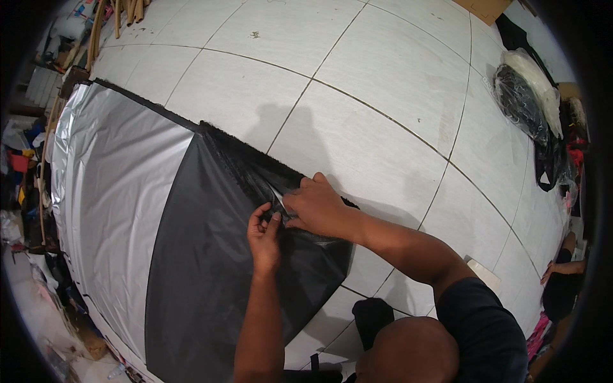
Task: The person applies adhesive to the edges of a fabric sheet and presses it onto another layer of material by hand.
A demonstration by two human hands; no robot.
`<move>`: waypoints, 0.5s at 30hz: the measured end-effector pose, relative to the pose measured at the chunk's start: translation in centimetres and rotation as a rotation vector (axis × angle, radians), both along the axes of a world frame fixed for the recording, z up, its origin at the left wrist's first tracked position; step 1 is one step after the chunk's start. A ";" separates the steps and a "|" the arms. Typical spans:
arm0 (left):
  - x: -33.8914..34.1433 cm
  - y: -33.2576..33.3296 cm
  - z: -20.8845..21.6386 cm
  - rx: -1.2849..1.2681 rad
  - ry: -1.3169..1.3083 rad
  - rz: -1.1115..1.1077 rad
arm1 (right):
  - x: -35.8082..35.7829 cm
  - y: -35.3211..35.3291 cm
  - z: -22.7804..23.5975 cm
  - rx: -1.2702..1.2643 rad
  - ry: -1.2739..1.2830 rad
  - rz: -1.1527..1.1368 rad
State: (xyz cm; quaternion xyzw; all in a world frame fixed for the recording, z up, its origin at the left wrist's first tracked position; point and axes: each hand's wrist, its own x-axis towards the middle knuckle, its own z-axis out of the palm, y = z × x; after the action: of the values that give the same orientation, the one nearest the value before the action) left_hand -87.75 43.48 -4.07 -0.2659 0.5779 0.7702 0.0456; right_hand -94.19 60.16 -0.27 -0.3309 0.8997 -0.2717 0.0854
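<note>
A large dark grey-black fabric sheet (204, 255) is spread on the tiled floor in front of me. Along its far edge runs a fuzzy black strip (255, 152). My left hand (263, 237) has its fingertips pinched on the fabric near that edge. Close beside it, my right hand (319, 207) is closed on a gathered fold of the same black fabric. A small pale sliver shows in the fold between the two hands. Whether a small tool is hidden under the fingers cannot be made out.
Silver fabric (115, 191) adjoins the dark sheet on the left. Cardboard tubes (128, 13) and clutter line the left side. Plastic-wrapped bundles (522, 96) lie at the right. Another person's arm (565, 269) shows at the right edge. My bent knee (408, 351) is near.
</note>
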 end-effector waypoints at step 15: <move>0.2 -0.1 -0.3 -0.026 -0.014 -0.013 | 0.1 1.0 0.8 0.167 -0.178 -0.257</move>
State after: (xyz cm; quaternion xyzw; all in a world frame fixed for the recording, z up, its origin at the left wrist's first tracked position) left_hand -87.55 43.36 -4.36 -0.2679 0.5894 0.7604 0.0513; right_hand -94.13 61.20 0.58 -0.1798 0.9429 -0.2329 0.1564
